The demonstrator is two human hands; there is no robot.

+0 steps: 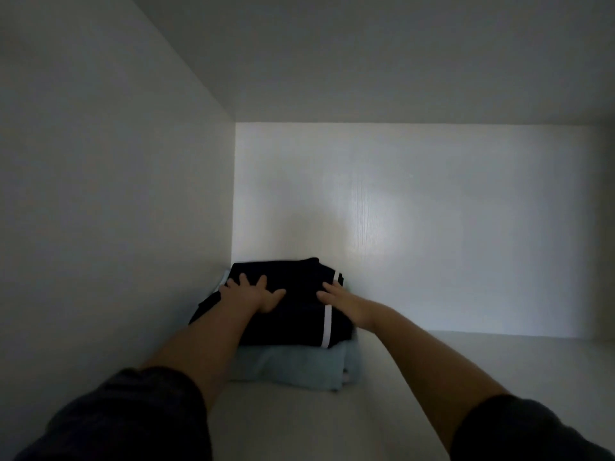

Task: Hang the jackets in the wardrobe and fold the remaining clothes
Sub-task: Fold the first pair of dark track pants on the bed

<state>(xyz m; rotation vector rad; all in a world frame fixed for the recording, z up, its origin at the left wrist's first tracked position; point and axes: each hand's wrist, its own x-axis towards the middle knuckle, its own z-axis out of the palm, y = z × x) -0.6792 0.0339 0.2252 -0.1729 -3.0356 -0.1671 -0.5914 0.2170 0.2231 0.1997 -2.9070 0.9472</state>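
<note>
Dim grey interior, soft glare patch on back wall (372,224), dark vignetted corners, wide-angle bending at edges

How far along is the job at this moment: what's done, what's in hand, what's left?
Done: a folded light blue garment lies on the wardrobe shelf, and a folded black garment with a white stripe is stacked on it. In hand: the left hand and right hand press flat on the black garment, apparently settling it. Left: no jackets or other clothes show here, so that cannot be judged.

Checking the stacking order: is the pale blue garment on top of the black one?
No, the black garment lies on top of the pale blue garment.
</note>
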